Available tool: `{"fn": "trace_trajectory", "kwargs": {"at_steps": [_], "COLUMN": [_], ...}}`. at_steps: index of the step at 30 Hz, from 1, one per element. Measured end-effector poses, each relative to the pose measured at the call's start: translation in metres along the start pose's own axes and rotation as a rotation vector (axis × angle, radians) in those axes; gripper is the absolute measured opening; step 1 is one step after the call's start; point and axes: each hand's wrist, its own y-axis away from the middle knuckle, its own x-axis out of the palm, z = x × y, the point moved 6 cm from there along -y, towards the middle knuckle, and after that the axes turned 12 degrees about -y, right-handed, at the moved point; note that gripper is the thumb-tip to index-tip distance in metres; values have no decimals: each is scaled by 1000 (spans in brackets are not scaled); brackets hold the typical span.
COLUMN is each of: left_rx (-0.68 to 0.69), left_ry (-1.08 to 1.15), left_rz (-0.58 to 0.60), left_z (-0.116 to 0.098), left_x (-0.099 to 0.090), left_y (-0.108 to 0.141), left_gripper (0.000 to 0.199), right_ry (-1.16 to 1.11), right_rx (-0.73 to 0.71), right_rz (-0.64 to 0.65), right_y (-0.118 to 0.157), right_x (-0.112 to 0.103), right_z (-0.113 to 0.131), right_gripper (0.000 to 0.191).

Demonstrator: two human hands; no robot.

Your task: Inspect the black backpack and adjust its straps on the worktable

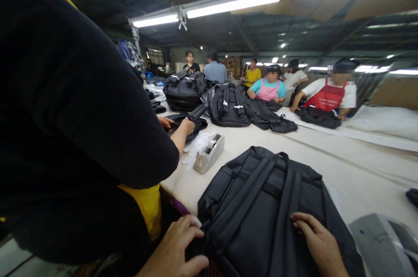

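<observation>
A black backpack [248, 220] lies on the table in front of me, its shoulder straps and top loop facing up. My left hand [178, 246] is at the pack's lower left side, thumb and fingers apart. A small whitish item [196, 221] shows by its fingertips; I cannot tell what it is. Over the pack's right half, my right hand [321, 242] has its fingertips drawn together beside the right shoulder strap [285, 220]. Whether anything thin is between those fingertips is too small to see.
A grey tape dispenser [210, 153] stands beyond the pack near white slips [197, 146]; another grey dispenser [385, 242] is at right. Close on my left, a co-worker in black [98, 94] handles a dark bag. More backpacks [228, 105] and several people line the table [352, 159].
</observation>
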Motion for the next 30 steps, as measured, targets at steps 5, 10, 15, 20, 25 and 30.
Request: {"fn": "trace_trajectory", "kwargs": {"at_steps": [5,10,15,20,25,30], "left_rx": [-89,-65,-119,-52,-121,-45], "left_ry": [-188,-272,-378,-223,523,1075], "left_rz": [-87,-121,-69,-135,25,107], "left_z": [-4,-7,-7,-20,-40,-78], "left_x": [25,27,39,9,-51,-91], "left_y": [3,1,7,5,-25,-76], "left_gripper": [31,33,35,14,16,17], "right_ry": [26,60,63,58,67,51], "right_rx": [-5,7,-26,-24,-5,22], "right_rz": [-18,7,5,30,48,61], "right_y": [2,5,3,2,0,0], "right_x": [0,0,-1,-2,-3,-2], "right_z": [4,6,5,1,-4,-5], "right_gripper": [32,34,33,33,33,34]}}
